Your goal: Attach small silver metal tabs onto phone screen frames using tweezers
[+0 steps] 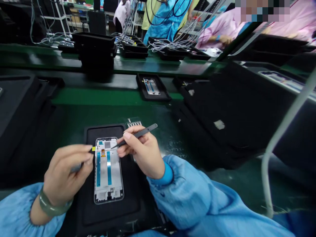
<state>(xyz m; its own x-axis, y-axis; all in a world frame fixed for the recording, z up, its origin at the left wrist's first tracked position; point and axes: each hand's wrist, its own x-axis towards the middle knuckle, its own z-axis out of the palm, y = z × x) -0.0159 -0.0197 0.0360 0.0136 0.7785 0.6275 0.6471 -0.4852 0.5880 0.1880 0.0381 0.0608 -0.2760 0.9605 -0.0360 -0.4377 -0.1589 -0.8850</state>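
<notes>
- Far left of the smartphone frame (108, 171): a stack of black trays (19, 112), its edge running out of view.
- Just left of the frame: the person's left hand (66, 174), fingers curled closed around a slim grey tool (76, 168) (most of it is hidden in the grip, so its exact kind is unclear). A green bangle (50, 205) circles the wrist, above a blue sleeve (17, 210).
- Centre: the frame itself lies flat and upright in view on a black mat (111, 215), its silver back marked by two teal strips (102, 169). A small yellow tab (93, 148) sticks out at its upper left edge, right by the left hand's fingers.
- Just right of the frame: the right hand (140, 153), fingers pinched on dark tweezers (140, 135), whose tip reaches over the frame's top end. A second blue sleeve (197, 204) covers that arm.
- Beyond the frame's top end: a clear strip with small tabs (134, 122) sits against the mat, and farther on, a black tray (151, 87) holds another frame on the green bench (98, 97).
- Right of the frame, well apart: a larger stack of black trays (229, 115) and a pale cable (278, 148).
- Far beyond the frame: co-workers in pink and blue smocks (168, 19) stand among white wires (one hand (224, 39) rests at upper right).
</notes>
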